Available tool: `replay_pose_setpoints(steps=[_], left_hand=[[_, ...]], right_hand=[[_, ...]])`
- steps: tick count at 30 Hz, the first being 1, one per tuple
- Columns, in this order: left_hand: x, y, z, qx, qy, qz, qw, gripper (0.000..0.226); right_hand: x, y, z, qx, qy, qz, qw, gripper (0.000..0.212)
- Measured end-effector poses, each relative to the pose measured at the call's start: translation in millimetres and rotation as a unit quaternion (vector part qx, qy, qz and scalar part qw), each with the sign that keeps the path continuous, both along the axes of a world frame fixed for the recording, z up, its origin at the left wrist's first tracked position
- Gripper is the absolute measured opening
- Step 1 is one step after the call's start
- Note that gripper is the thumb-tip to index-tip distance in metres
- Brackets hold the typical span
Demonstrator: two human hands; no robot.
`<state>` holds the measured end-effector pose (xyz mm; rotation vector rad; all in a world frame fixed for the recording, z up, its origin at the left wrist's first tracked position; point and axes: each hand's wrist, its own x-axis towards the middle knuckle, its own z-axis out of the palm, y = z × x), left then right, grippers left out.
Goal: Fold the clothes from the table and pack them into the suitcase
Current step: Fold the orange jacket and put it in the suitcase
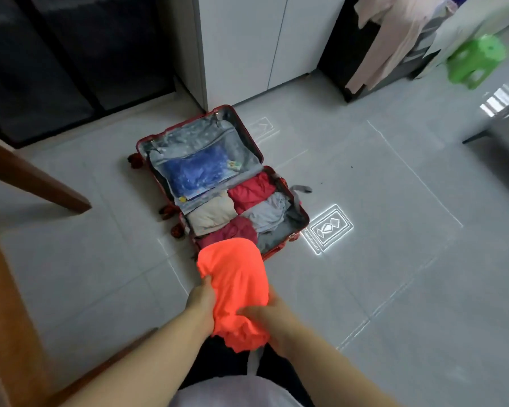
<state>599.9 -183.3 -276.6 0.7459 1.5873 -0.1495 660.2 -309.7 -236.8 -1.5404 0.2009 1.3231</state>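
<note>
A bright orange garment [235,283] is bunched between both my hands, above the floor just in front of the suitcase. My left hand [202,301] grips its left edge and my right hand [265,315] grips its lower right part. The red suitcase [301,214] lies open on the floor. Its near half holds folded clothes: a beige piece [210,214], a red piece [252,192], a grey piece [266,214] and a dark pink piece [232,230]. Its lid half has a zipped mesh pocket with a blue item [197,171] inside.
Brown wooden table legs [33,177] stand at the left. White cabinets [247,45] are behind the suitcase. Pale clothes [394,36] hang at the upper right near a green plastic stool [476,61]. Grey tiled floor [394,259] spreads to the right.
</note>
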Motion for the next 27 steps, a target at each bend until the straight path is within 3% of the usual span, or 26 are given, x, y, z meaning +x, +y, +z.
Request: replay_pose_setpoints(steps=[3, 7, 10, 14, 18, 20, 22, 25, 27], left_hand=[[19, 2, -34, -0.036, 0.006, 0.075, 0.997, 0.044], [44, 3, -96, -0.123, -0.039, 0.179, 0.975, 0.031], [64, 11, -159, -0.111, -0.050, 0.199, 0.972, 0.030], [89, 36, -254, 0.041, 0.010, 0.087, 0.995, 0.040], [92, 56, -354, 0.173, 0.067, -0.099, 0.978, 0.090], [95, 62, -387, 0.228, 0.147, -0.234, 0.933, 0.097], [98, 70, -415, 0.372, 0.215, -0.367, 0.825, 0.116], [92, 82, -492, 0.504, 0.188, -0.503, 0.676, 0.152], [95, 89, -530, 0.499, 0.154, -0.570, 0.635, 0.156]], right_hand=[[42, 6, -30, 0.005, -0.008, 0.086, 0.996, 0.055], [107, 11, -93, 0.025, 0.027, 0.171, 0.985, 0.077], [158, 30, -156, 0.022, 0.061, 0.222, 0.973, 0.071], [207, 75, -260, 0.010, 0.041, 0.332, 0.942, 0.055], [236, 128, -369, 0.002, 0.004, 0.460, 0.888, 0.051], [243, 156, -417, 0.002, -0.036, 0.528, 0.848, 0.058], [246, 183, -461, -0.006, -0.057, 0.576, 0.815, 0.065], [249, 219, -518, -0.015, -0.137, 0.664, 0.734, 0.062], [252, 233, -550, -0.040, -0.232, 0.719, 0.654, 0.054]])
